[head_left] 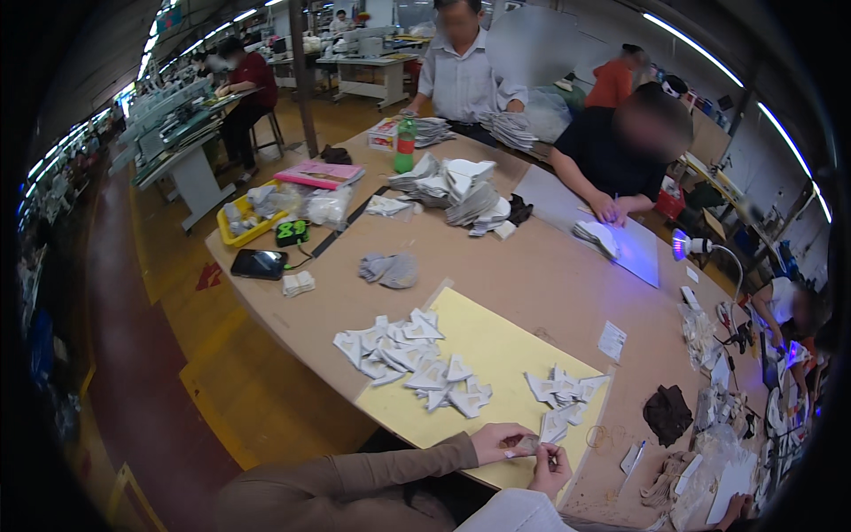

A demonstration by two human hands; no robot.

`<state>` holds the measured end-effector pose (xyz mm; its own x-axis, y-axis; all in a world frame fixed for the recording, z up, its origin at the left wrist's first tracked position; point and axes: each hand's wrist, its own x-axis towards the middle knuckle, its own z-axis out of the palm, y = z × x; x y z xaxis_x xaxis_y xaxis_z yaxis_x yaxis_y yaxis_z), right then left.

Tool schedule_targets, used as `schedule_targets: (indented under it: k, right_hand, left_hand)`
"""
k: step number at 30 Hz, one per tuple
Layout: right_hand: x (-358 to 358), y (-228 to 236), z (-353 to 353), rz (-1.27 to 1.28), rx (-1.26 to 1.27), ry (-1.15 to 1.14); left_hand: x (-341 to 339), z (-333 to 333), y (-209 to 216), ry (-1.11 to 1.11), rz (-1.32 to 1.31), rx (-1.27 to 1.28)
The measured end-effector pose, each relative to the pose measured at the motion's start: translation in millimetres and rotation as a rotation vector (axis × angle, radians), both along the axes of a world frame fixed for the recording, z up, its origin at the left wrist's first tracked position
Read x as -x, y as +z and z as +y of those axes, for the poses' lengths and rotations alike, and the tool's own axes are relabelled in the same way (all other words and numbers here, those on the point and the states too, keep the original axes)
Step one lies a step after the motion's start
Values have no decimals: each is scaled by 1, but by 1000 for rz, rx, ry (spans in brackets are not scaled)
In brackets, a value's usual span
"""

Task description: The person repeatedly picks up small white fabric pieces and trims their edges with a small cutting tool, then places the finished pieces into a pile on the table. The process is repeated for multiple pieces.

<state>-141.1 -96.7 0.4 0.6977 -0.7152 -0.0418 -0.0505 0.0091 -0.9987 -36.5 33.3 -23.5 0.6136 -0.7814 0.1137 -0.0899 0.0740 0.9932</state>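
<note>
Over the near edge of the yellow sheet (496, 332), my left hand (496, 442) and my right hand (551, 470) meet with fingers pinched. Between them is a small greyish-white cut piece (526, 445), gripped from both sides; its exact shape is partly hidden by the fingers. Just beyond my right hand lies a smaller cluster of white cut pieces (567, 390). A larger loose heap of similar white pieces (403, 350) spreads over the left part of the sheet. These pieces are angular, and some have a cut-out.
Beyond the sheet sit a grey cloth (388, 269), a phone (259, 264), a yellow basket (244, 226), a green bottle (404, 146) and stacked grey-white pieces (465, 191). A dark cloth (667, 415) lies at right. Co-workers are across the table, one beside a violet lamp (691, 246).
</note>
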Motion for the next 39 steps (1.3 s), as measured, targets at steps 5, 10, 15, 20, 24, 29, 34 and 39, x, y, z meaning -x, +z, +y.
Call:
schedule_targets:
  k: [5,10,15,20,24,29,34,39]
  right_hand:
    - [0,26,6,-47,1,65]
    - [-19,36,13,-38,-15,139]
    - [-47,47,32,-6,12,193]
    - [-74,56,44,-21,-51,222]
    - [-95,63,55,-96,-21,310]
    - [-102,64,56,-114,-33,399]
    - [-89,78,39,-173,180,295]
    - [-67,111,34,-130,469,390]
  left_hand:
    - [12,12,30,93,116,107]
    - [-8,27,25,74,137,-2]
    - [-34,45,36,227,117,84]
    - [-58,69,65,303,-60,45]
    - [-64,80,69,400,-197,9]
    - [-73,86,81,416,-365,-12]
    - [-71,68,84,541,-326,31]
    - [-65,57,105,507,-385,-21]
